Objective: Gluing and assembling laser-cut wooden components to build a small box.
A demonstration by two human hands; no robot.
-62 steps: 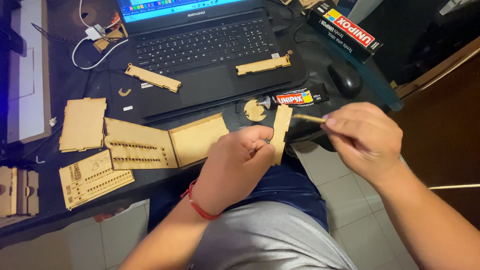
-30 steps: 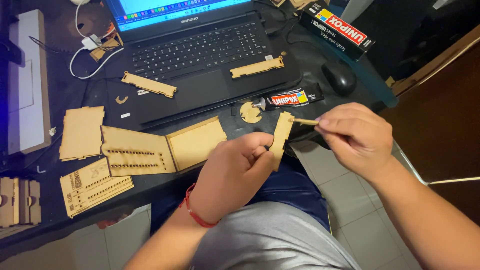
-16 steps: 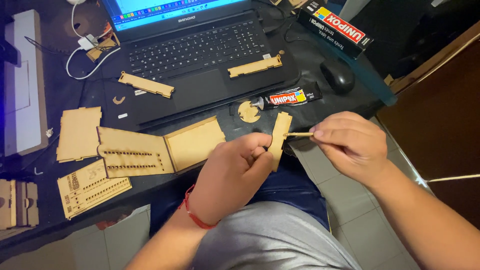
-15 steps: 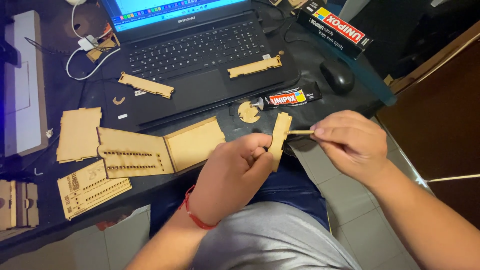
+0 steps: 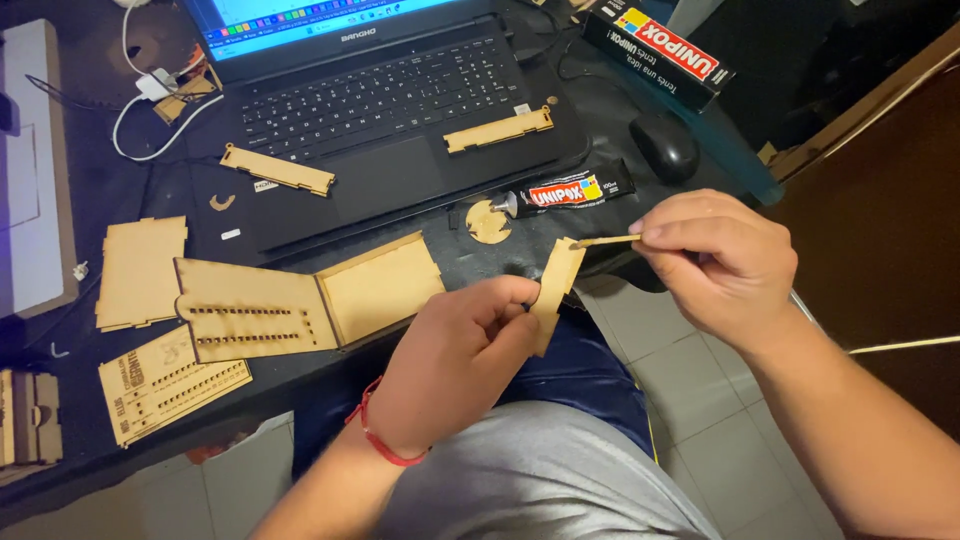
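Left hand (image 5: 455,365), red cord at the wrist, closed around the lower end of a narrow wooden strip (image 5: 553,290); fingers (image 5: 500,300) curled shut on it, strip held tilted just off the near edge of the dark tabletop (image 5: 590,120), above the lap. Right hand (image 5: 715,265) pinched tight on a thin wooden stick (image 5: 605,241), held nearly level, its far tip touching the strip's upper end. Whether any glue sat on that tip: too small to tell.

Just beyond the strip, on the tabletop, a small round wooden disc (image 5: 488,221) and, beside it, a black and red glue tube (image 5: 572,188) lying on its side, nozzle toward the disc. Further right, a black mouse (image 5: 665,145), and behind it a long black carton (image 5: 655,50) with a red label. An open laptop (image 5: 390,110) at the back, screen lit, with a notched wooden bar (image 5: 498,130) lying across its right palm rest and a second such bar (image 5: 277,170) at its left front corner.

Left of centre, a flat slotted wooden panel (image 5: 255,310) joined to a plain square panel (image 5: 380,290). Near these, a plain wooden sheet (image 5: 140,270) and, closer in, an engraved slotted plate (image 5: 170,385). A white cable (image 5: 150,110) looped at the far left.
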